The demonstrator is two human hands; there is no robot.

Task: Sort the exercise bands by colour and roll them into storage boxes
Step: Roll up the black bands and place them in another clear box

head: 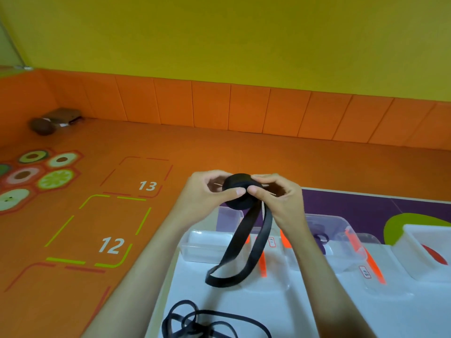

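1. The rolling of one black band point(238, 191) is under way. Part of it is wound into a thick roll held in the air above the far edge of the table point(195, 301), and the rest hangs down as a long loop whose end touches the table top.
2. The left hand point(207, 191) and the right hand point(275, 193) both hold the roll. Each grip is closed, with thumb and fingertips pinching the roll from opposite sides and the thumbs almost meeting at its front.
3. Judged done: a purple band point(322, 240) seems to lie in a middle box and something red point(434, 257) in the box at the right edge, though both are too blurred to be sure.
4. Judged left: winding up the hanging loop, putting the roll in a box, then dealing with the tangle of black band point(207, 323) at the near edge of the table.
5. Count: two hands and one band in hand. The tangle may be one band or several; it cannot be told. At least four clear boxes point(207, 245) stand in a row along the far side of the table.
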